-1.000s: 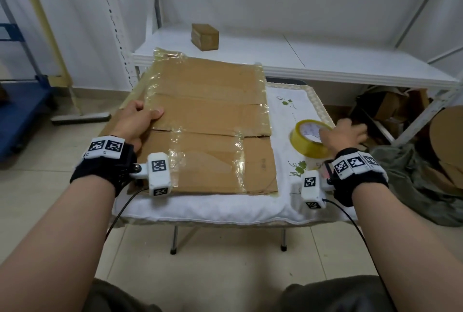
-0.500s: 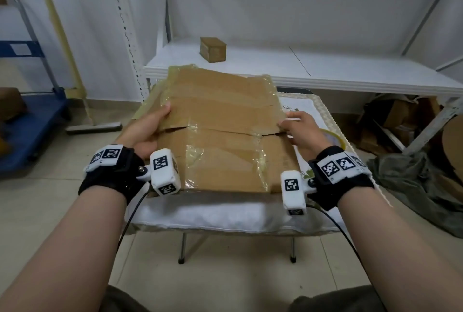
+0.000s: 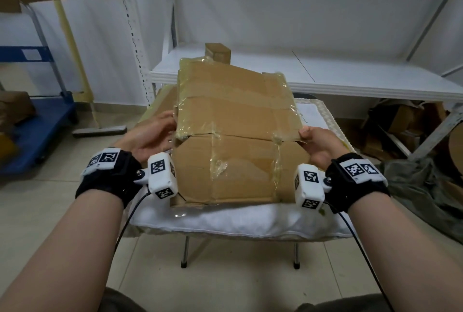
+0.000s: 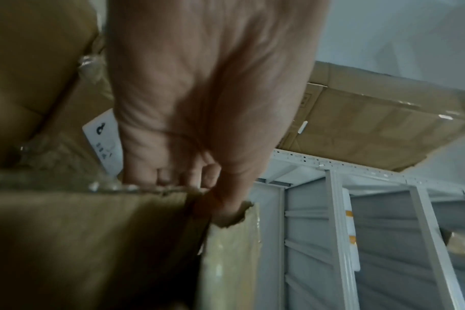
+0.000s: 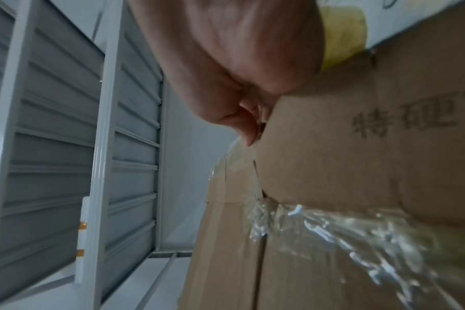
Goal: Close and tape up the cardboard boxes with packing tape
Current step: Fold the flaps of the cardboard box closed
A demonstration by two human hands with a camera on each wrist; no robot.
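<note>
Cardboard, brown and flattened, patched with strips of crinkled clear tape — the cardboard box (image 3: 235, 134) had come up off the white padded folding table (image 3: 225, 224) since a second earlier, when it lay flat there. Its far end was now tilted upward toward the white shelf, while the near edge seemed to rest on the padding just ahead of the wrists.

The right hand (image 3: 317, 141) had made the bigger change. A second before it was out to the side at the yellow roll of packing tape; half a second before it had already reached the box's right edge. Now its fingers were curled around that edge, thumb on top at the seam between two panels. The roll was hidden from the head camera, but the right wrist view showed a yellow band of it (image 5: 342, 39) behind the palm, beside the cardboard, so it had been left on the table.

The left hand (image 3: 150, 136) had stayed on the opposite edge and now gripped it, fingers tucked under the cardboard and thumb against the panel's corner, as the left wrist view confirmed.

With both hands holding the box by its sides and neither on the tape, this looked like the step of lifting the flat carton to open it into shape. Closing the flaps and taping were judged still to come.
</note>
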